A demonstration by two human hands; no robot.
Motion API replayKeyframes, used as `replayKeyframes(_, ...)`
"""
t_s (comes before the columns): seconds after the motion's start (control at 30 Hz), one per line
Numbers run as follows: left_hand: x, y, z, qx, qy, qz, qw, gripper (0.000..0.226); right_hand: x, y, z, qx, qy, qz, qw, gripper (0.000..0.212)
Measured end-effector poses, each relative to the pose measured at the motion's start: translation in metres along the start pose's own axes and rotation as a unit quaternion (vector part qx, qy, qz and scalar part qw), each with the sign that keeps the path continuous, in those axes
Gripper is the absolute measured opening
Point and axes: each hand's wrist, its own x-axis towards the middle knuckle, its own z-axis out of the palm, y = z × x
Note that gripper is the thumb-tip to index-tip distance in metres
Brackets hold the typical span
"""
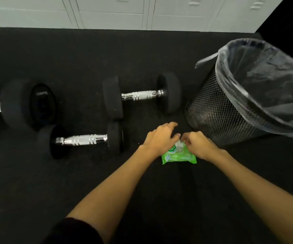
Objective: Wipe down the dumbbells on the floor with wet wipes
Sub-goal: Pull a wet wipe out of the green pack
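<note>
- Black rubber floor, white lockers along the far edge.
- three dumbbells, each with its long axis left-to-right: far dumbbell, near dumbbell, big dumbbell (cut off at the left edge).
- green wipes pack flat on the floor, right of the near dumbbell, long axis also left-right.
- left hand presses on the pack's left end, fingers fairly straight.
- right hand has curled fingers pinching a white wipe at the pack opening.
- mesh bin with clear liner, just right of the hands.
</note>
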Motion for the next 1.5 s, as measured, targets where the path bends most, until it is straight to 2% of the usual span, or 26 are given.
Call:
replayKeyframes(0.13, -0.004, 0.005, 0.019, 0.038, -0.023, -0.019, 0.999, 0.055, -0.001, 0.003, 0.015, 0.091, 0.051, 0.048, 0.993, 0.022)
replayKeyframes(0.27, -0.005, -0.003, 0.024, 0.053, 0.023, -0.012, 0.998, 0.022, 0.000, 0.005, 0.026, 0.161, 0.065, 0.081, 0.982, 0.022)
replayKeyframes(0.33, -0.008, -0.011, 0.029, 0.056, 0.035, -0.025, 0.998, 0.015, 0.002, 0.006, 0.031, 0.176, 0.074, 0.084, 0.978, 0.015)
replayKeyframes(0.47, -0.014, -0.029, 0.039, 0.081, 0.050, -0.036, 0.995, 0.024, 0.002, 0.007, 0.036, 0.168, 0.054, 0.092, 0.980, 0.007)
replayKeyframes(0.57, -0.017, -0.038, 0.048, 0.119, 0.051, 0.002, 0.992, 0.025, 0.001, 0.007, 0.043, 0.164, 0.043, 0.091, 0.981, 0.006)
replayKeyframes(0.67, -0.018, -0.038, 0.055, 0.104, 0.053, 0.043, 0.992, 0.023, 0.001, 0.006, 0.043, 0.168, 0.051, 0.076, 0.981, 0.005)
replayKeyframes(0.73, -0.016, -0.038, 0.058, 0.112, 0.031, 0.051, 0.992, 0.033, 0.001, 0.003, 0.039, 0.199, 0.054, 0.075, 0.976, 0.008)
replayKeyframes(0.87, -0.017, -0.039, 0.064, 0.144, -0.010, 0.039, 0.989, 0.056, -0.001, 0.003, 0.032, 0.283, 0.077, 0.100, 0.951, 0.014)
replayKeyframes(1.03, -0.019, -0.041, 0.068, 0.141, -0.010, 0.033, 0.989, 0.056, -0.004, 0.008, 0.021, 0.422, 0.113, 0.113, 0.893, 0.014)
replayKeyframes(1.17, -0.017, -0.044, 0.071, 0.110, -0.004, 0.029, 0.993, 0.055, -0.006, 0.019, 0.024, 0.485, 0.174, 0.171, 0.840, 0.015)
replayKeyframes(1.2, -0.016, -0.044, 0.071, 0.101, -0.005, 0.030, 0.994, 0.056, -0.007, 0.023, 0.027, 0.470, 0.191, 0.182, 0.842, 0.013)
replayKeyframes(1.23, -0.015, -0.045, 0.071, 0.094, -0.007, 0.031, 0.995, 0.056, -0.006, 0.027, 0.031, 0.430, 0.207, 0.177, 0.861, 0.011)
replayKeyframes(1.3, -0.014, -0.045, 0.072, 0.076, -0.007, 0.033, 0.997, 0.056, -0.007, 0.029, 0.034, 0.308, 0.210, 0.114, 0.921, 0.019)
replayKeyframes(1.4, -0.015, -0.047, 0.073, 0.054, 0.001, 0.039, 0.998, 0.056, -0.002, 0.025, 0.035, 0.148, 0.117, 0.016, 0.982, 0.047)
replayKeyframes(1.43, -0.015, -0.048, 0.074, 0.051, 0.001, 0.041, 0.998, 0.056, -0.001, 0.023, 0.036, 0.104, 0.086, 0.001, 0.991, 0.046)
replayKeyframes(1.5, -0.015, -0.049, 0.075, 0.050, 0.002, 0.040, 0.998, 0.056, 0.002, 0.022, 0.037, 0.089, 0.066, -0.005, 0.994, 0.025)
